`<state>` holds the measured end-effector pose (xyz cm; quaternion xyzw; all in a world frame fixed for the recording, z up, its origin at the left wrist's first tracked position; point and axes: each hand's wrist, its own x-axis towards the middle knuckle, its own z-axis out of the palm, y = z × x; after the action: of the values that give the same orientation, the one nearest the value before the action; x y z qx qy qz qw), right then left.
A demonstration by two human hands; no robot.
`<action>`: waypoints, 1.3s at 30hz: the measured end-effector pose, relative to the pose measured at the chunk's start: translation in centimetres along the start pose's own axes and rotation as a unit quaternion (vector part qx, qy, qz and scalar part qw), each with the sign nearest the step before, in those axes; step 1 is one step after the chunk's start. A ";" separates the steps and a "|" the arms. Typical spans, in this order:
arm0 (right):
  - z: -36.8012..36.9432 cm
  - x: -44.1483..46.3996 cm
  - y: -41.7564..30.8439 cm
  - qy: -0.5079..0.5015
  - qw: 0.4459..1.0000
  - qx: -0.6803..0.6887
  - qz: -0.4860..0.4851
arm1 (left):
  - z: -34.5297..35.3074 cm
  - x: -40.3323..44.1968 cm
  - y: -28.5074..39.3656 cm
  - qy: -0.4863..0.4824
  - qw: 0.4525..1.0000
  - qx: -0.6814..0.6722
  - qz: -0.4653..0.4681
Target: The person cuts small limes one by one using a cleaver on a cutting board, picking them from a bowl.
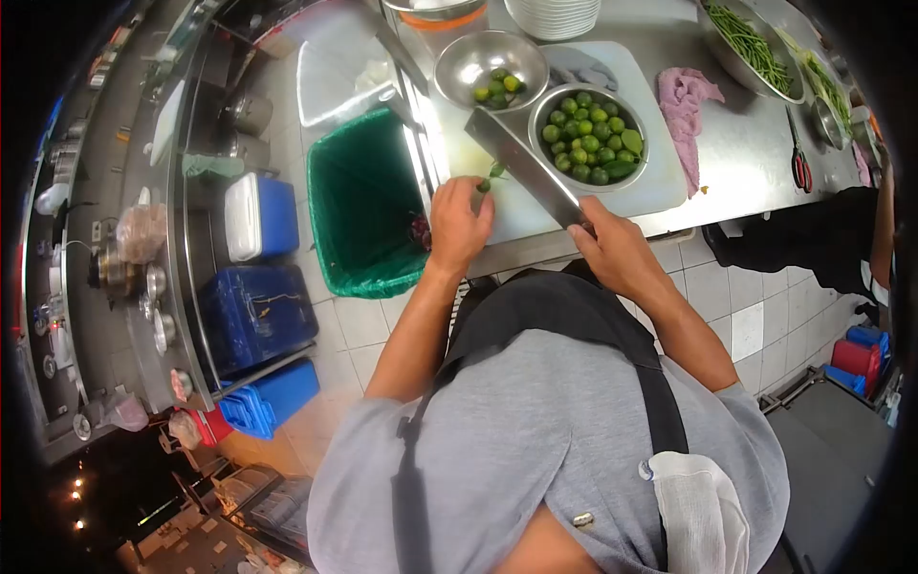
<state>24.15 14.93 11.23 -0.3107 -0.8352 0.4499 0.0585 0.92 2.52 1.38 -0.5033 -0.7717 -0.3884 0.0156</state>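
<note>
Bright, cool light falls on the steel tabletop, which throws back white glare near its right part and a harsh streak along the edge beside the green bin. The blade of the knife and the inside of the metal bowl carry softer reflections. The lower left corner is dark, with a few small glowing lamps. A wide lens bends the shelves into curves, and black rounds off the corners. Fine detail looks soft, most of all toward the sides.

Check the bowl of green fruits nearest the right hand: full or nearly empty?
Full: green fruits pile up across the bowl, hiding its bottom.
</note>
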 end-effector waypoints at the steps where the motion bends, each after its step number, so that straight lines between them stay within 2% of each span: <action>1: 0.0 0.1 -0.1 -0.014 1.000 -0.012 0.006 | 0.0 0.1 -0.4 0.003 1.000 -0.007 0.000; 14: -0.3 -0.5 -1.2 -0.073 0.994 -0.087 0.004 | 0.5 1.4 -0.6 0.001 0.998 -0.043 -0.052; 18: 1.8 2.0 -0.2 -0.061 0.994 -0.088 -0.027 | 0.7 1.3 -0.6 -0.003 0.998 -0.034 -0.056; 24: 2.4 3.6 0.2 -0.052 0.992 -0.107 -0.052 | 0.6 0.6 -0.7 0.009 1.000 -0.003 -0.013; 26: 1.5 2.9 0.4 -0.049 0.991 -0.115 -0.052 | 0.6 0.6 -1.2 0.022 0.998 -0.040 -0.037; 31: 2.0 1.8 2.4 -0.014 0.996 -0.084 -0.021 | -1.4 5.9 -2.4 0.123 0.989 -0.071 -0.046; 33: 2.1 1.5 2.5 -0.015 0.997 -0.080 -0.013 | -1.9 10.2 -1.9 0.127 0.987 -0.084 -0.048; 35: 1.8 1.6 2.1 -0.027 0.996 -0.080 -0.009 | -1.9 14.4 -1.1 0.104 0.994 -0.001 0.022; 38: 1.7 1.3 1.7 -0.036 0.996 -0.081 -0.013 | 0.4 17.3 0.8 0.076 0.990 0.002 0.118; 39: 1.8 1.3 1.6 -0.035 0.995 -0.087 -0.017 | 0.7 17.4 3.1 -0.012 0.994 -0.039 0.103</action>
<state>23.23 15.06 8.67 -0.2847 -0.8779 0.3849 0.0089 -4.98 16.84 9.89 -0.5852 -0.7000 -0.4085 0.0263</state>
